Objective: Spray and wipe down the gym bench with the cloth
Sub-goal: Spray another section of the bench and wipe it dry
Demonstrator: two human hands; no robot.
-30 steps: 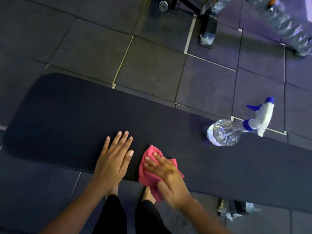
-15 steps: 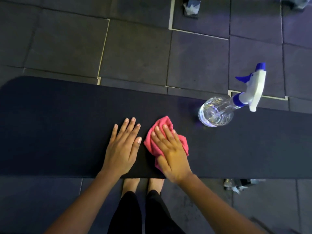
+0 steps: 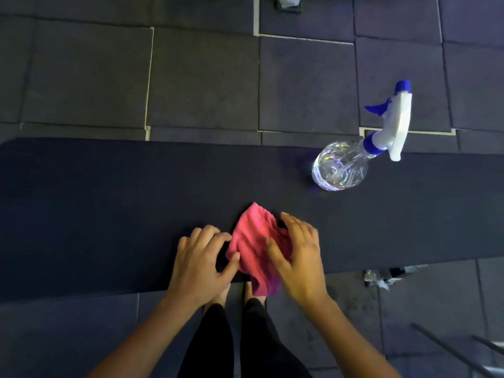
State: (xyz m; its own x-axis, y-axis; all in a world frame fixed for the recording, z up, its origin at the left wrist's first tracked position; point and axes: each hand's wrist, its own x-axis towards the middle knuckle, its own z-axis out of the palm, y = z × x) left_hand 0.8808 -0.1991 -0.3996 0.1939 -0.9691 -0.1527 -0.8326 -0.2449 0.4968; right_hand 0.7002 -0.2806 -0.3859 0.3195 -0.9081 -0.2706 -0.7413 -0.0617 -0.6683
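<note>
**Where the cloth lies on the bench, both hands hold it**

Seen from above, the dark padded bench (image 3: 109, 214) runs from left to right across the whole view. The pink cloth (image 3: 253, 241) sits bunched on the pad at its near edge, about midway along the visible length. The cloth's lower corner hangs over that edge.

The left hand (image 3: 200, 260) has its fingers curled and pinches the cloth's left border between thumb and fingertips. The right hand (image 3: 301, 257) grasps the cloth's right side. Its thumb lies on top of the fabric and its fingers curl over the far fold. Both hands rest at the pad's near edge, close together, with the cloth between them.

A spray bottle (image 3: 341, 167) with a clear body and a white and blue trigger head stands on the pad near its far edge. It is to the right of the hands and well apart from them.

Below the near edge are legs (image 3: 231, 342) in black and bare feet (image 3: 252, 294). The floor (image 3: 204, 77) is dark tile with pale seams.
</note>
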